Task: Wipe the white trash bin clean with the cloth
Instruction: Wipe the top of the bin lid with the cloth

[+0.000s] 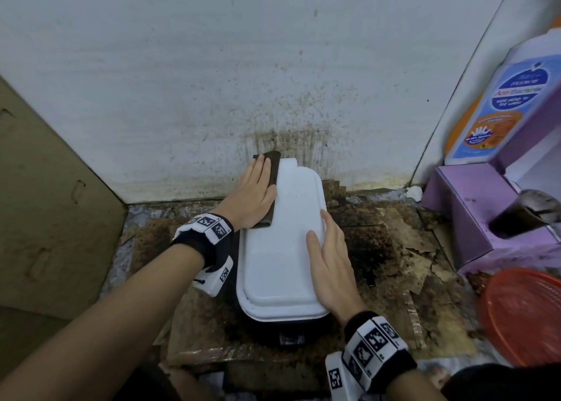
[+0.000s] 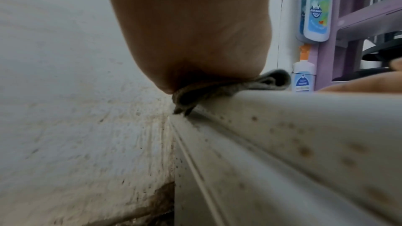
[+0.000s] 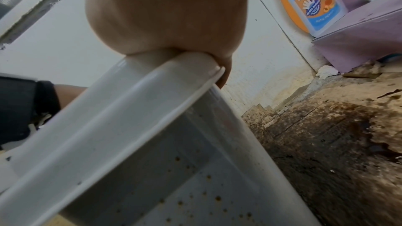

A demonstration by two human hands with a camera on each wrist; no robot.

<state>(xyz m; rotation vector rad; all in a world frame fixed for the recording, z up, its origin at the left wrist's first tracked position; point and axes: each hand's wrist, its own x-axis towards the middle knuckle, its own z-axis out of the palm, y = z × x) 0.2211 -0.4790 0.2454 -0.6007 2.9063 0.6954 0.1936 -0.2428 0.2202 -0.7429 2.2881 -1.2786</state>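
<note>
Brown and folded, the cloth [image 1: 271, 185] lies flat under the straight fingers [image 1: 261, 169] of the left hand [image 1: 249, 198], pressed to the left edge of the lid of the white trash bin [image 1: 282, 239]. A corner of it pokes out past the fingertips toward the stained wall [image 1: 212, 81]. In the left wrist view the cloth [image 2: 239, 87] bunches between palm and lid rim. Across the lid, the right hand [image 1: 332, 264] lies along the right edge, fingers extended, thumb on top; the right wrist view shows its palm [image 3: 169, 23] pressed on the rim and one fingertip hooked under the lip. Speckled brown spots dot the bin's side [image 3: 195, 195]. Beneath the bin lies dirty, torn cardboard [image 1: 425, 248]. Beyond the right hand stand a purple shelf [image 1: 473, 212], a soap bottle [image 1: 501, 103] and an orange basket [image 1: 525, 312].
</note>
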